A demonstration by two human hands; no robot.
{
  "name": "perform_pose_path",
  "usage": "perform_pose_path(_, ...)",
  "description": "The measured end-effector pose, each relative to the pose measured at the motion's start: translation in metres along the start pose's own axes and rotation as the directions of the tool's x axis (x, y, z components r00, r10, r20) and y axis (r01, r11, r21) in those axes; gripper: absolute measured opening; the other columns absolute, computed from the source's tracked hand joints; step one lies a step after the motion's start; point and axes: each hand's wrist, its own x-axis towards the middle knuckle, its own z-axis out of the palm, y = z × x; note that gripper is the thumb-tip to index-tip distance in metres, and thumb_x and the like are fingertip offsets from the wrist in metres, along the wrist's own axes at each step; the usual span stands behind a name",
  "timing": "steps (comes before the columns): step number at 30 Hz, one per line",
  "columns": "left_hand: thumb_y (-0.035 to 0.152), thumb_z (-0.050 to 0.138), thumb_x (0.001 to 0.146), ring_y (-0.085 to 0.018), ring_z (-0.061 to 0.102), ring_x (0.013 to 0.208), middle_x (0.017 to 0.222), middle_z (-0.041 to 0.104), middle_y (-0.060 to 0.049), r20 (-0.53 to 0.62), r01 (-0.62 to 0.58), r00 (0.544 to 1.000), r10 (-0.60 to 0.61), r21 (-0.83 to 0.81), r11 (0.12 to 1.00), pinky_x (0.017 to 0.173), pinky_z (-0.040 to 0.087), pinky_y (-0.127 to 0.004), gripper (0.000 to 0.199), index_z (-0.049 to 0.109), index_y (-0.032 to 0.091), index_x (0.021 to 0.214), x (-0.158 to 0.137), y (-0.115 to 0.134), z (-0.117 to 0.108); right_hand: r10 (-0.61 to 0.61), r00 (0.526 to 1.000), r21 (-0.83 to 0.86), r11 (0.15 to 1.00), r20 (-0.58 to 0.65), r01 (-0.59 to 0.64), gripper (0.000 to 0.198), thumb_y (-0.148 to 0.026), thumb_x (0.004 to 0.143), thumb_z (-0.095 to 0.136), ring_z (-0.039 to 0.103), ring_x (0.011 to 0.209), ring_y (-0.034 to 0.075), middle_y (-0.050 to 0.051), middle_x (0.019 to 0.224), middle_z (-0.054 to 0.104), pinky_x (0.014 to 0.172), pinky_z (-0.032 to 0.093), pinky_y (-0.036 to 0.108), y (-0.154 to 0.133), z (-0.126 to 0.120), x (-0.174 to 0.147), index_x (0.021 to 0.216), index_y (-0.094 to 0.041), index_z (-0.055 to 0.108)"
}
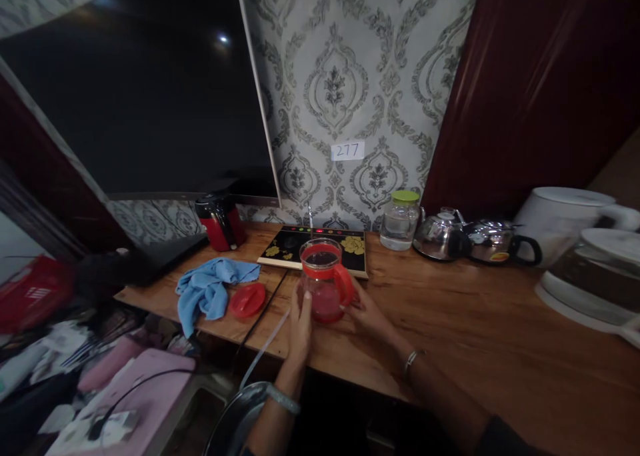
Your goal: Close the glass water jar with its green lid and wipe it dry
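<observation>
A clear glass jug (324,295) with a red collar, red handle and red base stands upright at the table's front edge, or is held just over it; I cannot tell which. My right hand (364,304) grips its red handle. Against the jug's left side lies my left hand (301,315), thumb up along the glass, its other fingers mostly hidden. A round red lid (247,300) rests on the wood to the left. Beside that lid is a crumpled blue cloth (213,286). Behind the jug sits a black induction cooker (285,244) with gold flowers and lit red lights.
A red-and-black kettle (220,223) is at the back left. On the right of the wooden table (450,323) stand a green-lidded glass jar (399,223), metal teapots (443,235) and a white kettle (555,219). A metal basin (245,413) and thin hose (265,349) are below the front edge.
</observation>
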Motion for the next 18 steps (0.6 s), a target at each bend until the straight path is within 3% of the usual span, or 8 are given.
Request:
perform_pose_path(5, 0.06, 0.062, 0.087, -0.028, 0.036, 0.15, 0.16, 0.043, -0.011, -0.054, 0.03, 0.998, -0.029, 0.014, 0.999, 0.123, 0.033, -0.042, 0.072, 0.045, 0.026, 0.148, -0.018, 0.007, 0.003, 0.013, 0.998, 0.046, 0.999, 0.063, -0.016, 0.087, -0.056, 0.076, 0.081, 0.053, 0.137, 0.029, 0.008, 0.153, 0.052, 0.114, 0.042, 0.049, -0.007, -0.011, 0.008, 0.152, -0.032, 0.044)
perform_pose_path(12, 0.054, 0.064, 0.086, -0.028, 0.059, 0.13, 0.142, 0.059, -0.013, -0.074, 0.001, 0.997, 0.003, 0.055, 0.998, 0.109, 0.048, -0.044, 0.065, 0.05, 0.027, 0.144, -0.025, 0.014, -0.013, 0.041, 0.997, -0.075, 0.996, -0.065, -0.045, 0.066, -0.063, 0.084, 0.069, 0.059, 0.128, 0.029, 0.009, 0.139, 0.064, 0.11, 0.046, 0.05, -0.002, -0.01, 0.0, 0.139, -0.028, 0.06)
perform_pose_path(15, 0.047, 0.063, 0.087, -0.027, 0.062, 0.124, 0.135, 0.064, -0.011, -0.134, -0.081, 0.986, 0.099, 0.132, 0.988, 0.106, 0.051, -0.042, 0.052, 0.059, 0.026, 0.135, -0.001, 0.04, -0.029, 0.06, 0.98, -0.135, 0.987, -0.192, -0.087, 0.054, -0.062, 0.087, 0.063, 0.065, 0.117, 0.029, 0.011, 0.126, 0.071, 0.101, 0.051, 0.047, 0.005, -0.014, -0.002, 0.125, -0.024, 0.068)
perform_pose_path(18, 0.037, 0.055, 0.091, -0.024, 0.063, 0.123, 0.127, 0.069, -0.009, -0.116, -0.216, 0.961, 0.251, 0.249, 0.944, 0.11, 0.047, -0.041, 0.038, 0.066, 0.023, 0.124, 0.052, 0.072, -0.039, 0.086, 0.954, -0.162, 0.977, -0.287, -0.136, 0.048, -0.063, 0.086, 0.061, 0.07, 0.088, 0.026, 0.01, 0.098, 0.076, 0.08, 0.057, 0.039, 0.009, -0.017, -0.003, 0.106, -0.021, 0.074)
